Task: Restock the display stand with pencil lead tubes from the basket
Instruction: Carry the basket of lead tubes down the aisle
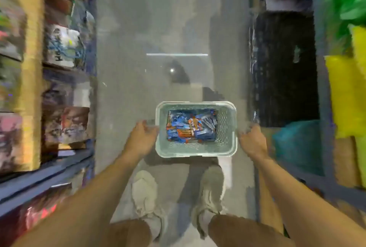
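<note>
Blue and orange pencil lead tubes (191, 126) are heaped in a pale perforated basket (227, 128) over the aisle floor (138, 68). Its side rims are met by the left hand (145, 133) and right hand (251, 139). Whether either is clamped on cannot be told through the blur.

basket (196, 152) btwn L hand (143, 135), R hand (252, 141)

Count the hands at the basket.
2. The left hand is at the left rim of the basket, the right hand at its right rim; blur hides their grip.
</note>
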